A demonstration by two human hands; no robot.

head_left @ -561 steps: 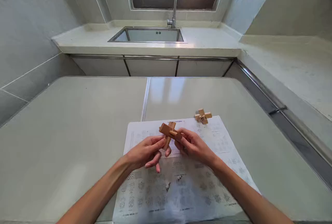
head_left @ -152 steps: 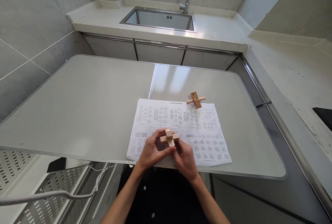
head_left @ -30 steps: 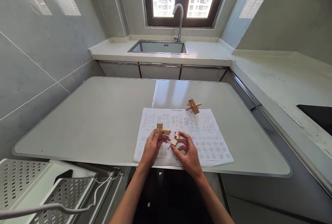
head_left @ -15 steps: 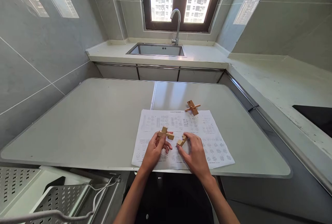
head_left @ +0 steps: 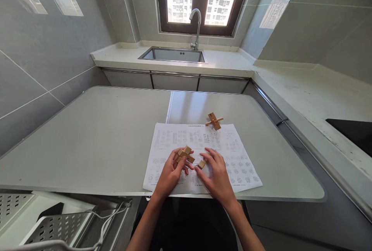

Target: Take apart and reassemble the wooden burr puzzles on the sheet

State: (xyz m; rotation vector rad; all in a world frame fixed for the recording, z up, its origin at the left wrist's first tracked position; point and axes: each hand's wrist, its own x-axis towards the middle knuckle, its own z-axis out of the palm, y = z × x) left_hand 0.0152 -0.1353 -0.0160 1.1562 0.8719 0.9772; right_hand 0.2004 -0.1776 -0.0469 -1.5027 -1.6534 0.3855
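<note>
Above the printed sheet (head_left: pixel 162 171), my left hand (head_left: pixel 170 173) is closed around a few joined wooden puzzle pieces (head_left: pixel 186 153) that cross one another. Close by on the right, a single notched wooden puzzle piece (head_left: pixel 201 164) sits between the thumb and fingers of my right hand (head_left: pixel 215 173). The two held parts are apart, with a small gap between them. Part of the single piece is hidden behind my right fingers. Past the sheet's far edge lies another wooden puzzle assembly (head_left: pixel 214 121), made of a flat piece crossed by a rod.
The sheet, covered in small diagrams, lies on a pale table (head_left: pixel 87 142) near its front edge. Behind stand a counter with a sink (head_left: pixel 174 55) and a tap (head_left: pixel 198 30). A perforated rack (head_left: pixel 58 227) and a white cable (head_left: pixel 101 229) are at lower left.
The joined pieces in my left hand have turned and tilted. My right hand has shifted slightly left with its piece, its fingers now more spread. The camera view has shifted a little.
</note>
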